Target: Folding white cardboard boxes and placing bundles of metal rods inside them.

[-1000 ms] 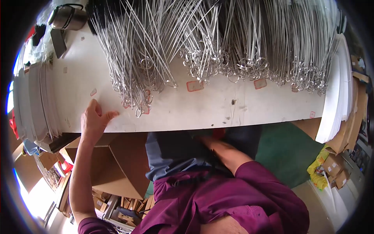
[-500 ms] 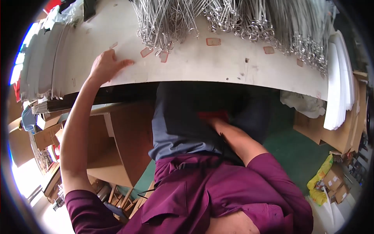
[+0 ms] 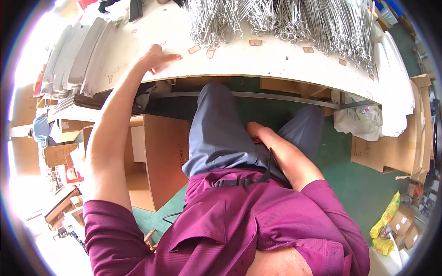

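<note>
Fingers of the bare left hand (image 3: 155, 58) spread loosely, empty, on the flat white tabletop (image 3: 248, 60); bare right hand (image 3: 256, 131): grip I cannot tell.

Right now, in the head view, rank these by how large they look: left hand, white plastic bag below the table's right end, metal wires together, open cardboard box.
1. Metal wires, taken together
2. Open cardboard box
3. White plastic bag
4. Left hand
</note>
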`<state>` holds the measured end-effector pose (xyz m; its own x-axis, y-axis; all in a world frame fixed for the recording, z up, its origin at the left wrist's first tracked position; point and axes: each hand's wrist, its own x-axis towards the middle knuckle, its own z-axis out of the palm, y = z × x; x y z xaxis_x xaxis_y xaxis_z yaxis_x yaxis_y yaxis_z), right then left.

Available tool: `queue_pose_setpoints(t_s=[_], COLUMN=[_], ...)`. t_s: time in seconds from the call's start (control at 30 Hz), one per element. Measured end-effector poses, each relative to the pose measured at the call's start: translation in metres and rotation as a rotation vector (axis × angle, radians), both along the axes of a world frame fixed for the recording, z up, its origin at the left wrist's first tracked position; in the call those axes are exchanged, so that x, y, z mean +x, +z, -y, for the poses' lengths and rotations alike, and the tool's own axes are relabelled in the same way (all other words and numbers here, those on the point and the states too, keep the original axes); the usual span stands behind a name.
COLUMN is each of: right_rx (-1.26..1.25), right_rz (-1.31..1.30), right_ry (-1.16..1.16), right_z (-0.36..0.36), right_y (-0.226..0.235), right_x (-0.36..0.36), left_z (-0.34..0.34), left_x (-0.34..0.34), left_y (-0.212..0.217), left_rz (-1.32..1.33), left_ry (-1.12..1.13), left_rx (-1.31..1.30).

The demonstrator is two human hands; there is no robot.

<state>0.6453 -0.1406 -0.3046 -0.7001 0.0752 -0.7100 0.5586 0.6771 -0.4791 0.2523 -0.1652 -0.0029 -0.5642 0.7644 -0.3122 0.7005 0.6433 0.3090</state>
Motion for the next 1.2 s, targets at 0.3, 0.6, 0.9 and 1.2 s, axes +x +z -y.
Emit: queue_pose_setpoints(t_s=[0.3, 0.6, 0.9, 1.2], right_rx=[-0.088, 0.141, 0.085, 0.053], right_rz=[-0.198, -0.259, -0.229, -0.288], right_ry=[-0.329, -0.294, -0.497, -0.545], right_z=[0.013, 0.017, 0.001, 0.005], right_y=[0.001, 0.000, 0.040, 0.039], right_x=[-0.003, -0.003, 0.011, 0.016], left_z=[-0.015, -0.014, 0.002, 0.002], left_x=[0.001, -0.005, -0.014, -0.019], left_y=[-0.006, -0.003, -0.011, -0.028], left_rz=[-0.033, 0.058, 0.080, 0.201], left_ry=[-0.024, -0.007, -0.009, -0.025], left_rx=[-0.052, -0.116, 0.013, 0.072])
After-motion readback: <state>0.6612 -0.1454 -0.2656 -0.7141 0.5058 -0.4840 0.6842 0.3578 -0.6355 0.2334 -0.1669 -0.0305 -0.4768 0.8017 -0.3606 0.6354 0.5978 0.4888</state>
